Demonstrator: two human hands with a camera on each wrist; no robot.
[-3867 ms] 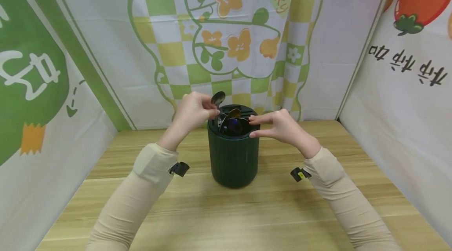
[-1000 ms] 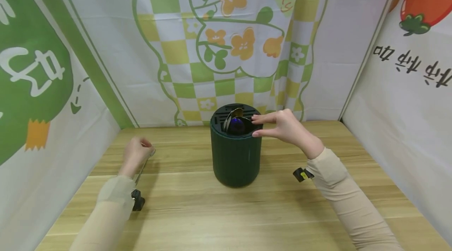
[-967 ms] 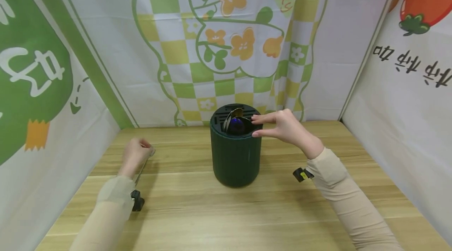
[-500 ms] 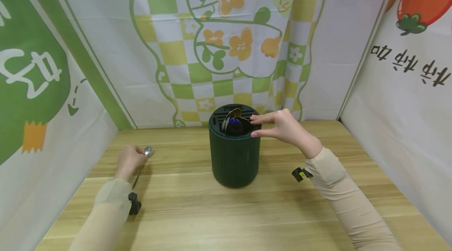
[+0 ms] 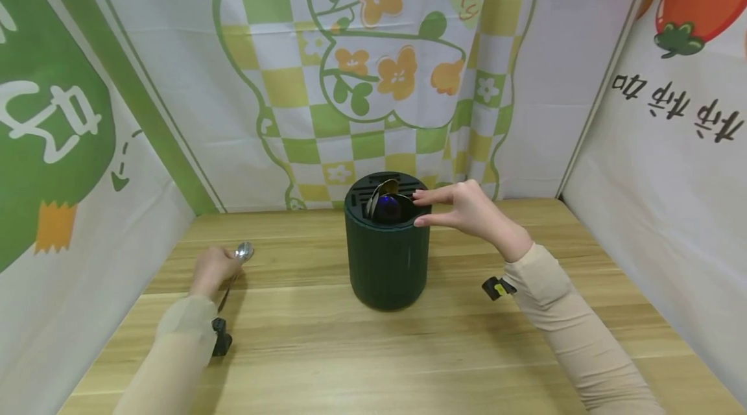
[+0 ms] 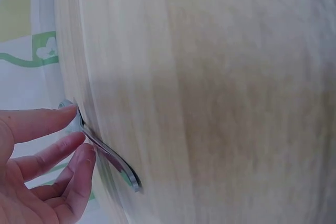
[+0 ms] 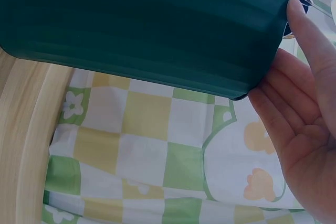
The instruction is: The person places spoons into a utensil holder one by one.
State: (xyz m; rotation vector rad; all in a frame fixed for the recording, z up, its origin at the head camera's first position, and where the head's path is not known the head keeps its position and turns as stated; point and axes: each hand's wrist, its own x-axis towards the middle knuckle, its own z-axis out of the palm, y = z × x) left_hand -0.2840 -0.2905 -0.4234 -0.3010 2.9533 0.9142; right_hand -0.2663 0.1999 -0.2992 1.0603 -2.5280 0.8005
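A metal spoon (image 5: 244,251) lies on the left part of the wooden table, its bowl toward the back wall. My left hand (image 5: 214,268) is beside it. In the left wrist view, thumb and fingertips are parted, right at the neck of the spoon (image 6: 111,157). A dark green ribbed cutlery holder (image 5: 388,272) stands upright in the middle. Spoons lean inside its open compartment, among them a blue-purple one (image 5: 387,209) and a gold one (image 5: 390,186); their handles are hidden. My right hand (image 5: 467,211) touches the holder's right rim with nearly straight fingers and thumb.
Patterned cloth walls surround the wooden table (image 5: 327,363) at the back (image 5: 280,32) and both sides. Narrow slots mark the back of the holder's lid. A small black wrist device hangs at each sleeve.
My left hand has carried the spoon from the holder to the left, set it on the table and loosened its fingers. My right hand has stayed at the holder's rim.
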